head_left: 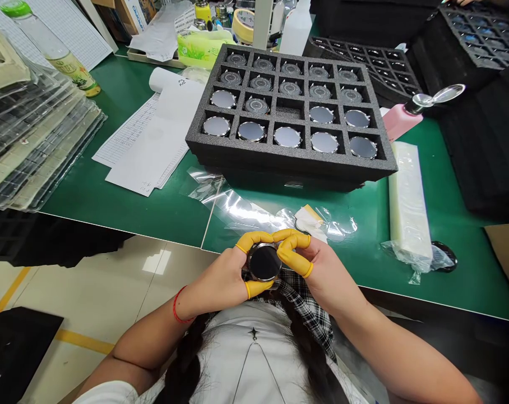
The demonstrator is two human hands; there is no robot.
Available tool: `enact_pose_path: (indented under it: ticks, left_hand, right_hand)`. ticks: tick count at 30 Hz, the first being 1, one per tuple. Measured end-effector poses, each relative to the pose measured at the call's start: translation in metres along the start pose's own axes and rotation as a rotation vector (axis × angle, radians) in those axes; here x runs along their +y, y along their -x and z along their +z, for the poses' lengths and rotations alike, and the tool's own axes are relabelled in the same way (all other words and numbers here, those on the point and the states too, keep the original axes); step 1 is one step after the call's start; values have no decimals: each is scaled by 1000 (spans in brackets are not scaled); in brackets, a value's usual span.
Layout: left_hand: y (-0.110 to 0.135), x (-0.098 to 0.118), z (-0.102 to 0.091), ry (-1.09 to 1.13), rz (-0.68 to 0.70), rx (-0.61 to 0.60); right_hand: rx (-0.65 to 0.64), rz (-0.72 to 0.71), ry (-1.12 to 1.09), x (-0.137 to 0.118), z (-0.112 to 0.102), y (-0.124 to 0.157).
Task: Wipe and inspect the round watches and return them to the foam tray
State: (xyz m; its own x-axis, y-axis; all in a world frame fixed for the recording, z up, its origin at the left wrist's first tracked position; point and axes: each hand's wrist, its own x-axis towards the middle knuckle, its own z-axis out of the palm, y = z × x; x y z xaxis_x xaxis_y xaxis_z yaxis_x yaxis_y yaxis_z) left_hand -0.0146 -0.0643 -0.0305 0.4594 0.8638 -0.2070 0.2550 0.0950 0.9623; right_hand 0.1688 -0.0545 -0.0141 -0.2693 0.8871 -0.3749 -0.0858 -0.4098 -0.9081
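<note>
A round watch case [264, 262] with a dark face and silver rim is held up near the table's front edge. My left hand [233, 275] grips it, with yellow finger cots on thumb and finger at its left side. At the upper right rim, my right hand [313, 261] has its yellow-covered fingers pinched together; whether something thin lies between them I cannot make out. Beyond the hands stands a black foam tray [294, 157] with watch cases in its compartments, some face up, some back up. One compartment [290, 110] in it holds no watch.
Clear plastic film [246, 205] and scraps of paper [311, 219] lie between tray and hands. Paper sheets [153, 134] and stacked plastic trays [40, 134] are at left. A pink pump bottle [403, 120] and a wrapped white block [410, 196] stand at right.
</note>
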Motion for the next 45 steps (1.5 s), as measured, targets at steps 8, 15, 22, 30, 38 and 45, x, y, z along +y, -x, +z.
enact_pose_path:
  ticks: [8,15,22,30,38,45]
  left_hand:
    - [0,1,-1,-12,2,-17]
    - [0,2,0,2,-16,36]
    - [-1,2,3,26,17,-8]
    - [-2,-3,5,-27,-11,-34]
    - [-2,-6,8,-132,-114,117]
    - [-2,-5,8,-184,-131,137]
  right_hand:
    - [-14,-29,41,1,-1,-1]
    - [174,-248,346,8,-3,2]
    - [-3,-148,424,12,5,-2]
    - [-161,-5,131,16,0,-12]
    - [-105,-15,107,18,-1,-13]
    - [-189,59,-5,19,4,-10]
